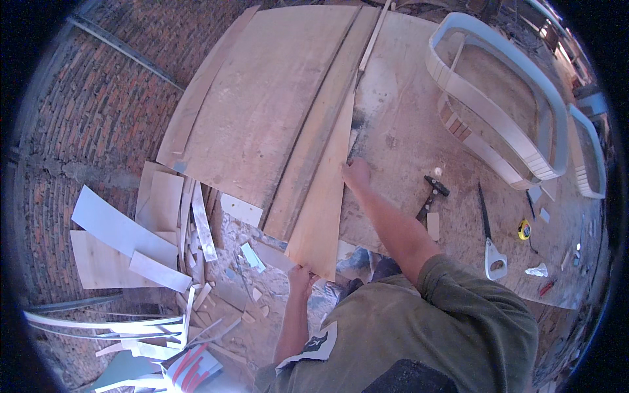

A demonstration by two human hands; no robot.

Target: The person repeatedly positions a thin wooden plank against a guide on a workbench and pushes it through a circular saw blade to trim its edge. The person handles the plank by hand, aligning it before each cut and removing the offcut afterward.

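Running outward, plywood strip (321,229) had near end pinched by left fingers (305,268); right fingers (348,169), farther along, seemingly gripped edge.

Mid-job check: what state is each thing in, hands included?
Pale wood sheet: held, near end overhanging the tabletop
Left hand: closed on the sheet's near end
Right hand: at the sheet's right edge, grip unclear
Hammer: lying down, unheld
Handsaw: lying down, unheld
Tape measure: unheld, lock unclear
Rounded frame: resting on the tabletop, unheld
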